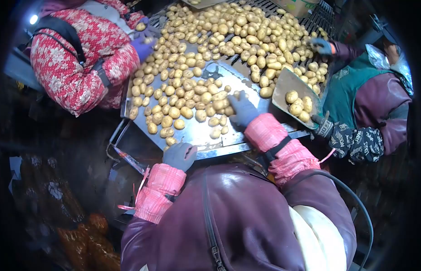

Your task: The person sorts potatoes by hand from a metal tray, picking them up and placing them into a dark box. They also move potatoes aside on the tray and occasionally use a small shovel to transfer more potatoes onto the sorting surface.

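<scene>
Many yellow potatoes [174, 97] lie spread over a metal table [237, 140]. My left hand [179, 156], in a grey-blue glove, rests at the table's near edge, just below a few potatoes; its fingers are curled in and whether they hold anything is hidden. My right hand [243, 109], gloved the same way, reaches over the tabletop with its fingers spread beside the right side of the potato pile. Its fingertips are close to the potatoes, and nothing shows in its grip. Pink checked sleeve covers run up both wrists.
At the left, a person in a red flowered jacket [86, 54] has purple-gloved hands at the potatoes. Another person in a green apron [348, 86] holds a scoop-like tray [283, 88] with several potatoes at the right. Dark slats and a cardboard box [301, 6] are behind.
</scene>
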Available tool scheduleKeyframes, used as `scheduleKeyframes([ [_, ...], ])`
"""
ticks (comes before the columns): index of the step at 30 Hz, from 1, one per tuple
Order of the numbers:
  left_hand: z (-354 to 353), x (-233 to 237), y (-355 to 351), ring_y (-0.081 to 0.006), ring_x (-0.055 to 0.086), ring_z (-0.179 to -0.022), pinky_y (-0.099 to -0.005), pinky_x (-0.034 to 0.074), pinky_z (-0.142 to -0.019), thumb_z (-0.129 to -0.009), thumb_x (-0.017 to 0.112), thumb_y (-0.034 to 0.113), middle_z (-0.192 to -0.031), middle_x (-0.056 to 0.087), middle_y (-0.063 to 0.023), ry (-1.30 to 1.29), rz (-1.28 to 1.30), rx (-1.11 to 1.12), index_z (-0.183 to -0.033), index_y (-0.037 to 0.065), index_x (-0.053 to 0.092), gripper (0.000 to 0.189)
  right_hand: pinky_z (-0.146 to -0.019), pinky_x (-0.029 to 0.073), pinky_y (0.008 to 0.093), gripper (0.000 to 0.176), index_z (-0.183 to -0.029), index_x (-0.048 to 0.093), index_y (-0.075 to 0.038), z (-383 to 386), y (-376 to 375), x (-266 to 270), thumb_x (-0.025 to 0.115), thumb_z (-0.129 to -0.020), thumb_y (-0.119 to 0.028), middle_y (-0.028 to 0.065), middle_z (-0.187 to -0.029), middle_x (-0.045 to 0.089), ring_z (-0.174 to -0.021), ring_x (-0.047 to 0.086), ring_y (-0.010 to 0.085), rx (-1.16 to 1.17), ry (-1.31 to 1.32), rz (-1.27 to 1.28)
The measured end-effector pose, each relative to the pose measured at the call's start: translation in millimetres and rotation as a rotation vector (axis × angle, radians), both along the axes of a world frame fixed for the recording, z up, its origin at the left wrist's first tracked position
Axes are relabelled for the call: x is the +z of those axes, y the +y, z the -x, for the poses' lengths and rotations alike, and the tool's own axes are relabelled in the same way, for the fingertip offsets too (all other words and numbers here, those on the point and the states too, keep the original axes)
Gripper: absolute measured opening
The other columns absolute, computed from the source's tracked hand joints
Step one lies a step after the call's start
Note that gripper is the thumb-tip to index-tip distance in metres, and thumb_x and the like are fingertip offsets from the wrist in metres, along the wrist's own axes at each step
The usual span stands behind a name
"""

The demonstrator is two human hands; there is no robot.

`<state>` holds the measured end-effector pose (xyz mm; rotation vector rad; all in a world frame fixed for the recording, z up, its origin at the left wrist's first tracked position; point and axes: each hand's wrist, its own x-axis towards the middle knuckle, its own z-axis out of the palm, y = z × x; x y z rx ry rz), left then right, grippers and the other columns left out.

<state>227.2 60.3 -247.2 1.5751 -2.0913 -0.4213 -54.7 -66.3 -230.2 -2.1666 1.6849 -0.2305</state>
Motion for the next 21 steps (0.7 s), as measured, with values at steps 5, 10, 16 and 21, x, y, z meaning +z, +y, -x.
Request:
scheduleKeyframes([
  [5,-2,4,1,-0.0286,0.063,-0.067,-0.0409,0.049,-0.063,-0.084,0.071,0.031,-0.072,0.065,-0.0093,-0.01,-0.095,0.051,-0.079,0.008,0.068,0.023,-0.098,0.048,0.0451,0.068,-0.141,0.045,-0.015,-20,3,8,0.069,-0.079,-0.027,0.0287,-0.132,0.04,-0.115,0.052,0.0483,0.131,-0.238,-0.087],
  [10,0,7,-4,-0.0277,0.063,-0.067,-0.0399,0.049,-0.062,-0.083,0.073,0.03,-0.071,0.065,-0.0086,-0.017,-0.197,0.109,-0.08,0.009,0.069,0.021,-0.096,0.046,0.0461,0.061,-0.135,0.055,-0.013,20,-10,-12,0.07,-0.077,-0.027,0.0235,-0.129,0.051,-0.111,0.056,0.0399,-0.103,-0.099,0.476],
  [16,0,1,-1,-0.0273,0.064,-0.065,-0.0394,0.049,-0.06,-0.083,0.072,0.031,-0.07,0.065,-0.0078,0.02,-0.181,0.126,-0.079,0.01,0.07,0.022,-0.111,0.025,0.0581,0.067,-0.138,0.047,-0.01,45,-32,-43,0.068,-0.076,-0.022,0.0306,-0.14,0.033,-0.128,0.031,0.0527,-0.242,-0.085,0.701],
  [21,-2,1,-3,-0.0272,0.063,-0.064,-0.0393,0.049,-0.06,-0.083,0.071,0.032,-0.071,0.066,-0.0077,0.006,-0.135,0.082,-0.079,0.009,0.069,0.023,-0.113,0.025,0.0572,0.065,-0.137,0.048,-0.014,61,-66,-84,0.065,-0.075,-0.011,0.0298,-0.142,0.034,-0.129,0.031,0.0533,-0.397,-0.141,0.663],
])
